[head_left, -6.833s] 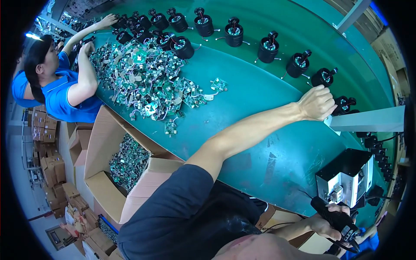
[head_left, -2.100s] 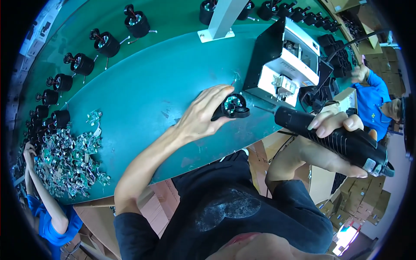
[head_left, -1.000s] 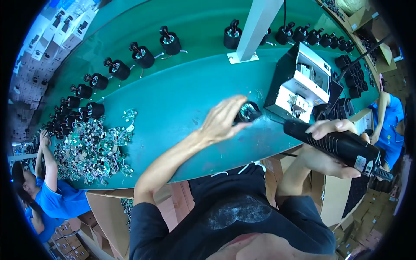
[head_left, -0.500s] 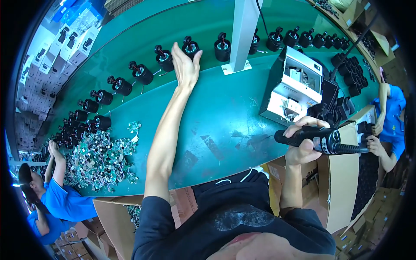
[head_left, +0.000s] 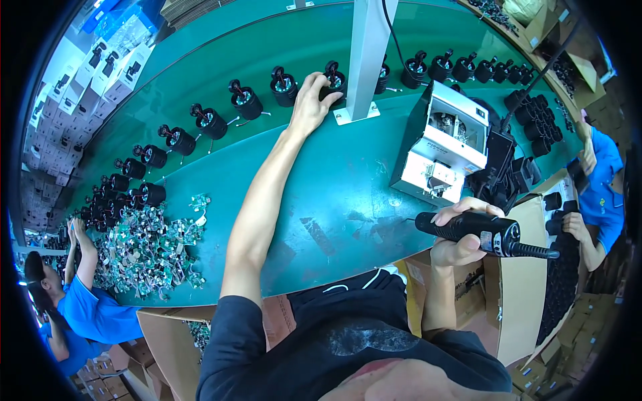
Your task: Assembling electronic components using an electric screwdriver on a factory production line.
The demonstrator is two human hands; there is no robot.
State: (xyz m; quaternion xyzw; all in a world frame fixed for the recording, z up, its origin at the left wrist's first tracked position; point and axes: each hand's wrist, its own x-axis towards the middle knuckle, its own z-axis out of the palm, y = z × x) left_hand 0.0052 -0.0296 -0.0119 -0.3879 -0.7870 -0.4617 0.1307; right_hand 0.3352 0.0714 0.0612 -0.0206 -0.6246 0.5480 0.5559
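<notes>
My left hand (head_left: 311, 108) reaches to the far row on the green bench. Its fingers and thumb are around the near-left side of a black cylindrical housing (head_left: 336, 83) with a small black bracket and wires on top, just left of a metal post. In my right hand (head_left: 457, 242) is a black electric screwdriver (head_left: 471, 230), held level above the bench's front edge. Its thin bit points left, touching nothing, and its cord leaves to the right. Similar black housings (head_left: 246, 103) stand left of my left hand in a curving line.
The white post (head_left: 364, 60) rises beside my left hand. A white-and-black machine (head_left: 443, 150) stands on the right. Small circuit boards (head_left: 150, 250) are heaped at left. An open carton (head_left: 528, 267) sits below the right edge. Co-workers in blue (head_left: 100, 304) work on both sides.
My left hand has moved right from one housing to the one nearest the post, its fingers now bent around it. My right hand keeps holding the screwdriver. The whole view has shifted slightly.
</notes>
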